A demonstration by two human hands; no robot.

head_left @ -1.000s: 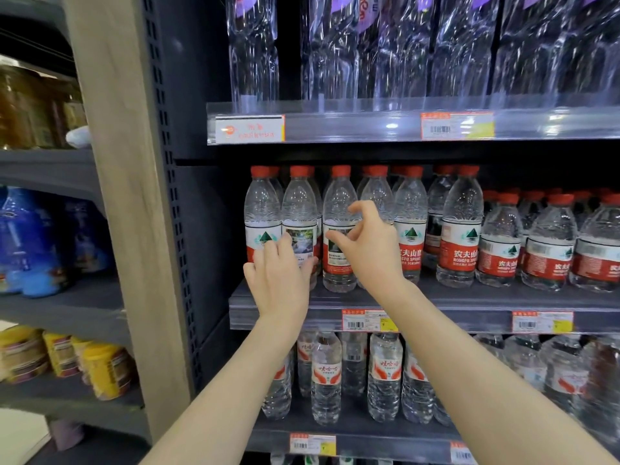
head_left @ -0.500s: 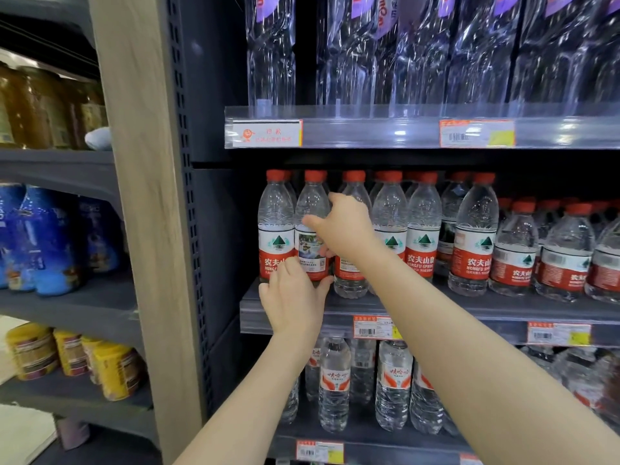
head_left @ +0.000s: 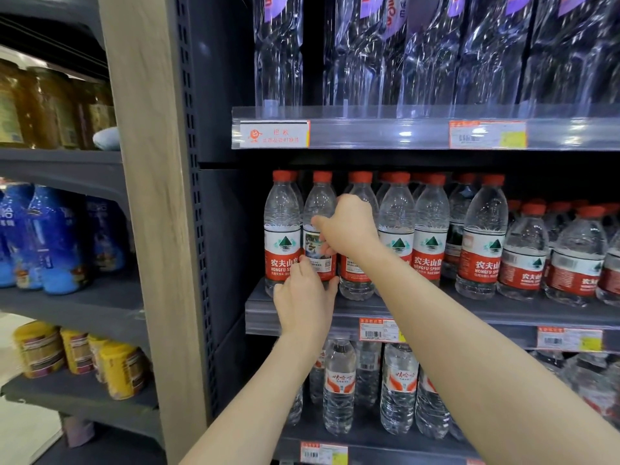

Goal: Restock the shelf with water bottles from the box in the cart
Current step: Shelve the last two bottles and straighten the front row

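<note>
My right hand [head_left: 349, 229] gripped the second bottle [head_left: 320, 203] in the front row at its label. My left hand [head_left: 303, 303] clasped its lower part, thumb on the right side. It stood upright on the shelf [head_left: 469, 317], just beside the end bottle [head_left: 281, 229].

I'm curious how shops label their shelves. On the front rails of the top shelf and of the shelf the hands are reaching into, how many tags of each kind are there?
Barcode price tags: 3
White notice with orange mascot: 1
Total: 4
</note>
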